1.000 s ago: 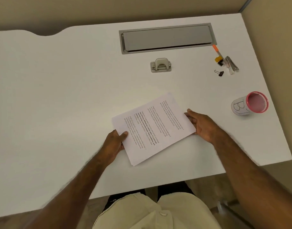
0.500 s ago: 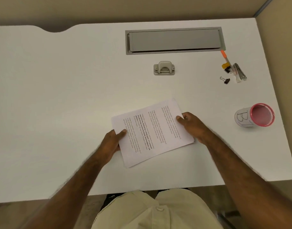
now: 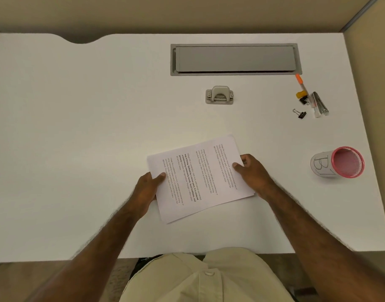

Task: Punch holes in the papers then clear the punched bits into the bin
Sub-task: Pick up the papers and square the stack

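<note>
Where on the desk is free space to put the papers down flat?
The left half of the desk is bare. Also bare is the strip between the hole punch and the papers. The right side is crowded: binder clip, stapler, marker and pink cup.

Both hands hold the papers [image 3: 200, 177] over the desk [image 3: 78, 127].
The left hand [image 3: 146, 189] and right hand [image 3: 253, 174] each pinch an edge, thumbs on top; the punch [image 3: 219, 95] sits beyond them, the bin [image 3: 337, 162] lies tipped right of the right hand.
</note>
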`<state>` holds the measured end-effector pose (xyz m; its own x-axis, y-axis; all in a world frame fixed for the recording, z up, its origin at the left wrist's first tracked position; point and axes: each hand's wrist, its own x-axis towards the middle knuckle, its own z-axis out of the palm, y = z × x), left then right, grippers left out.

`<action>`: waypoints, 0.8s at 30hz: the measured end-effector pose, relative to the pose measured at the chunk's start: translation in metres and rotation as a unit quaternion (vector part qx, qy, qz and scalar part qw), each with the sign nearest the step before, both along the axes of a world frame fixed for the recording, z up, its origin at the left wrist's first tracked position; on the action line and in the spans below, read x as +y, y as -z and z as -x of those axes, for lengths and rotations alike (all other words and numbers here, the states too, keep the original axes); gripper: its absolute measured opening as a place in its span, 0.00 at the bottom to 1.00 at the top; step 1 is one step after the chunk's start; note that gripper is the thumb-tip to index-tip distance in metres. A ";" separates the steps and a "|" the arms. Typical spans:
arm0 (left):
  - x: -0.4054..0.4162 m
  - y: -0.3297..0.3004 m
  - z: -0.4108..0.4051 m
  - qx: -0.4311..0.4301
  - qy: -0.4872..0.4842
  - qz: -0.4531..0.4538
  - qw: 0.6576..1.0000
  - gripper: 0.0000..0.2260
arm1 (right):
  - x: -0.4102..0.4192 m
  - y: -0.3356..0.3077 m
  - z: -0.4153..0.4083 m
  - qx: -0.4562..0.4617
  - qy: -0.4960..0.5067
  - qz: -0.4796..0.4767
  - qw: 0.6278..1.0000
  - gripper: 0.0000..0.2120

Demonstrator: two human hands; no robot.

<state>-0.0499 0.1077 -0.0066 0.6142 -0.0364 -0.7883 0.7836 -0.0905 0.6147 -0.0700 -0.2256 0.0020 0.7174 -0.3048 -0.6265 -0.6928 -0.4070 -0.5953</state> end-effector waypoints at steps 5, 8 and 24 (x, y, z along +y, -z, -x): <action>0.000 0.000 0.001 0.005 -0.011 0.010 1.000 0.14 | -0.005 0.001 0.001 0.011 0.034 -0.056 0.998 0.04; 0.000 -0.001 0.005 0.012 -0.021 0.043 0.999 0.16 | -0.005 0.001 0.002 0.012 0.088 -0.107 0.990 0.05; -0.002 0.001 0.008 0.015 -0.053 0.028 0.998 0.13 | -0.031 -0.013 0.017 0.065 0.051 -0.189 0.979 0.15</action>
<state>-0.0576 0.1061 -0.0077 0.5936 -0.0167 -0.8046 0.8046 0.0274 0.5931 -0.0866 -0.2563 0.0149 0.6016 -0.0998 -0.7925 -0.7985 -0.1000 -0.5936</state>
